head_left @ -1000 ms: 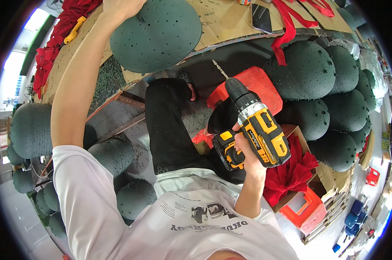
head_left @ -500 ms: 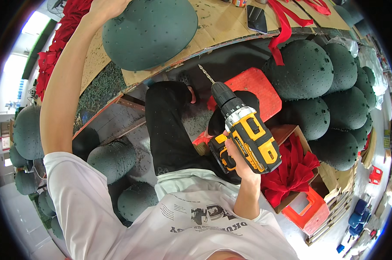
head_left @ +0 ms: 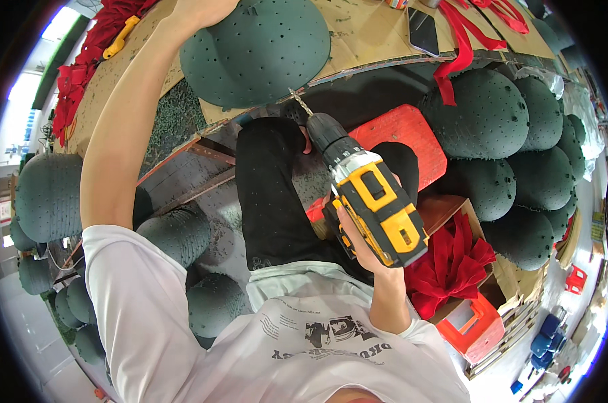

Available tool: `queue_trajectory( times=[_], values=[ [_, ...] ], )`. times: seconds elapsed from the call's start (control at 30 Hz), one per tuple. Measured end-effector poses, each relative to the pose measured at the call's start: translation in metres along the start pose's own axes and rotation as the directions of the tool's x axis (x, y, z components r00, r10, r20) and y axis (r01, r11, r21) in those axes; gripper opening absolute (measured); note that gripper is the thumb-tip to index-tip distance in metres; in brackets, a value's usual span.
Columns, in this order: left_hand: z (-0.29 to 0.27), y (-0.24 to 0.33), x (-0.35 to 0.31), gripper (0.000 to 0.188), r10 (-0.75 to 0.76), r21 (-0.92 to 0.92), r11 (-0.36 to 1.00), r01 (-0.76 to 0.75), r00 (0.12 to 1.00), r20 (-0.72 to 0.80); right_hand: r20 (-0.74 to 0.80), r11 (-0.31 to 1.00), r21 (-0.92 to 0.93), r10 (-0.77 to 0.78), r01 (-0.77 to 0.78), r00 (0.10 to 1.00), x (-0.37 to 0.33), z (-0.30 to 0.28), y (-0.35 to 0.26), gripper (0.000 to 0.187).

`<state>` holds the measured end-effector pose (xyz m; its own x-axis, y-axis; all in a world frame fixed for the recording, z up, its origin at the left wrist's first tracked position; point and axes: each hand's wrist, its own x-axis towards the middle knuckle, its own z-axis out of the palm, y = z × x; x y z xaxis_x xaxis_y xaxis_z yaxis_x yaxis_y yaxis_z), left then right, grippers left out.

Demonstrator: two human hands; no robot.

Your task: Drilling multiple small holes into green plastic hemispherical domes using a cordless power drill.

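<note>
In my right hand [head_left: 367, 245] is a yellow and black cordless drill [head_left: 378, 201], its fluted bit [head_left: 300, 102] pointing up and to the left. The bit's tip appears at the lower right rim of a dark green dome [head_left: 257, 54]; I cannot tell whether it touches. Rows of small holes dot the dome, which lies on the cardboard-topped bench. My left hand [head_left: 203, 9] grips the dome's upper left edge, its fingertips cut off by the top of the picture.
Stacks of similar domes stand at right [head_left: 475, 117] and left [head_left: 49, 198]. A phone [head_left: 423, 32] and red ribbon [head_left: 457, 40] lie on the bench [head_left: 357, 40]. Below are a red stool [head_left: 414, 144], a box [head_left: 445, 205] with a red bow [head_left: 451, 269], and green shavings [head_left: 173, 124].
The drill has tilted left, bringing its bit near the dome's rim. The dome now shows a more densely holed side. The whole view has shifted slightly, and a yellow object appears at the upper left.
</note>
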<state>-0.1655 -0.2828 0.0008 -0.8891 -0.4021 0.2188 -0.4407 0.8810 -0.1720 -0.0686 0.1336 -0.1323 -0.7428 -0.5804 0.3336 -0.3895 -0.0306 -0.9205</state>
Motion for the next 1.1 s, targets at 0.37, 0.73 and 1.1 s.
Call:
queue_trajectory(
  times=[0.37, 0.73, 1.1],
  values=[
    [0.018, -0.003, 0.0, 0.032, 0.1, -0.472, 0.87, -0.139, 0.989, -0.108, 0.011, 0.99, -0.119, -0.072, 0.073, 0.997, 0.039, 0.053, -0.026, 0.067],
    [0.016, -0.003, -0.007, 0.033, 0.055, -0.496, 0.863, -0.094, 0.994, -0.092, 0.022, 0.986, 0.061, 0.154, -0.155, 0.988, 0.036, 0.074, -0.016, 0.062],
    [0.026, -0.004, 0.0, 0.028, 0.075, -0.466, 0.874, -0.134, 0.987, -0.143, -0.03, 0.968, -0.059, 0.241, -0.243, 0.97, 0.038, 0.087, -0.039, 0.065]
  ],
)
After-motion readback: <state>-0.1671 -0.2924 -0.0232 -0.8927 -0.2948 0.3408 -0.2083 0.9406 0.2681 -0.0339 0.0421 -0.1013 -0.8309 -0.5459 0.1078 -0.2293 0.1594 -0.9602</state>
